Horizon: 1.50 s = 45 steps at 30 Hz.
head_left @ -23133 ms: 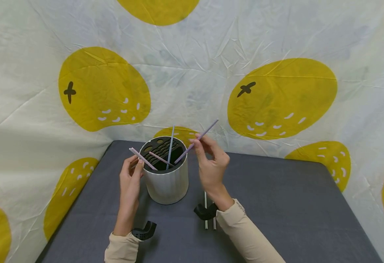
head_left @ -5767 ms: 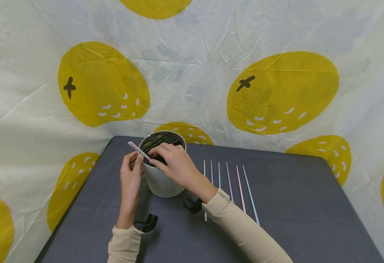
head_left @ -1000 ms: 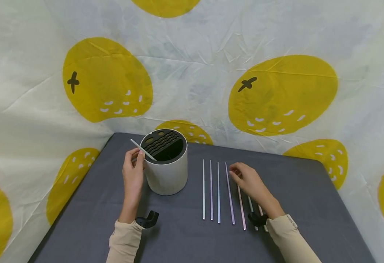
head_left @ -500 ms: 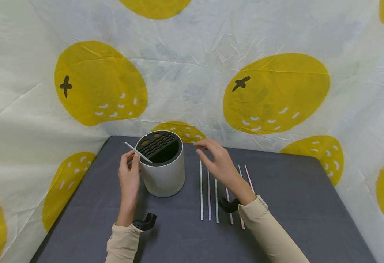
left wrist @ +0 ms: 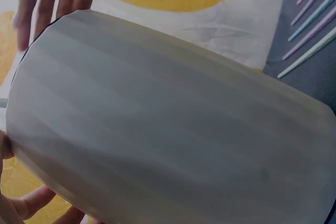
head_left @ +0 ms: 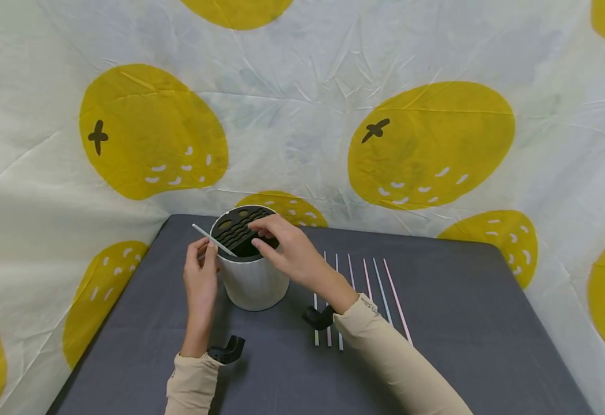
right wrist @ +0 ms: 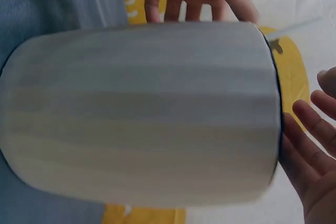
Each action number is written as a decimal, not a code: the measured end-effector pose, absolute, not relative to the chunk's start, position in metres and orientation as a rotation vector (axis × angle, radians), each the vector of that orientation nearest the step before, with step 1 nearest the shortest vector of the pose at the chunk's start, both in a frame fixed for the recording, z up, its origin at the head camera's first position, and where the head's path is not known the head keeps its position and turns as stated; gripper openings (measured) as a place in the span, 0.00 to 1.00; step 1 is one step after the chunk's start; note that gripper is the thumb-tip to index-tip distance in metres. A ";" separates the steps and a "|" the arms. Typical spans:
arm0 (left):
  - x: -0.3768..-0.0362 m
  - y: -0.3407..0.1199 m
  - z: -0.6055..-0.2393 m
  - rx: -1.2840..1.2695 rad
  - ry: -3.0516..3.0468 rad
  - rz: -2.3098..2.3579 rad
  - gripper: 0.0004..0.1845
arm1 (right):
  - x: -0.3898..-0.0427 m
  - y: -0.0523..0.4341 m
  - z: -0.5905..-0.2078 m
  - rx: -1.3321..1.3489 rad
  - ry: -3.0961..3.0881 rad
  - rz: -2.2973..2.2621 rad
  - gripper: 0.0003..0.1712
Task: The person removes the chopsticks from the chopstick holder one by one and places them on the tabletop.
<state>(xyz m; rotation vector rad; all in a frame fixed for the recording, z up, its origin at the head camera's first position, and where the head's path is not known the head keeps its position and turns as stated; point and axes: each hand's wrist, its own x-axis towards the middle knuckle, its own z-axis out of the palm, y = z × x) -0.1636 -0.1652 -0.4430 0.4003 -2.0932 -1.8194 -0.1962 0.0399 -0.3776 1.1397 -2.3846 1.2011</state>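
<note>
A white ribbed utensil holder (head_left: 253, 288) with a black slotted top (head_left: 230, 227) stands upright at the table's left. My left hand (head_left: 201, 282) grips its left side near the rim, thumb at the front. One pale chopstick (head_left: 211, 237) leans out of the open compartment over the rim, just above that thumb. My right hand (head_left: 294, 253) hovers over the compartment with fingers apart and nothing between them; in the right wrist view its fingers (right wrist: 315, 124) show by the rim. Several pastel chopsticks (head_left: 398, 302) lie in a row right of the holder, partly hidden under my right arm.
A dark grey cloth covers the table (head_left: 468, 323). Behind it hangs a white curtain (head_left: 292, 138) with large yellow fruit prints. A black camera mount sits on each wrist, the left one (head_left: 227, 350) close above the cloth.
My right hand has moved left from the chopstick row to above the holder. Over the longer span, chopsticks have left the holder and the row has grown. The left hand stays put.
</note>
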 end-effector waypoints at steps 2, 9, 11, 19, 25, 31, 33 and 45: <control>-0.163 -0.167 -0.444 0.397 -2.096 -1.810 0.26 | -0.198 0.030 -0.379 1.164 -2.424 1.195 0.18; -0.164 -0.170 -0.448 0.373 -2.130 -1.797 0.27 | -0.195 0.006 -0.379 1.177 -2.582 1.060 0.19; -0.165 -0.170 -0.449 0.368 -2.130 -1.797 0.27 | -0.194 0.001 -0.378 1.150 -2.615 0.995 0.18; -0.168 -0.171 -0.448 0.363 -2.129 -1.807 0.26 | -0.191 -0.011 -0.380 1.040 -2.615 0.847 0.13; -0.168 -0.172 -0.449 0.367 -2.119 -1.803 0.27 | -0.190 -0.016 -0.380 1.002 -2.615 0.867 0.12; -0.168 -0.170 -0.448 0.347 -2.081 -1.847 0.30 | -0.188 -0.011 -0.378 0.976 -2.591 1.028 0.11; -0.167 -0.170 -0.448 0.343 -2.070 -1.858 0.30 | -0.188 -0.008 -0.376 0.968 -2.571 1.102 0.10; -0.167 -0.171 -0.448 0.360 -2.100 -1.840 0.29 | -0.186 0.028 -0.353 0.834 -2.129 1.732 0.09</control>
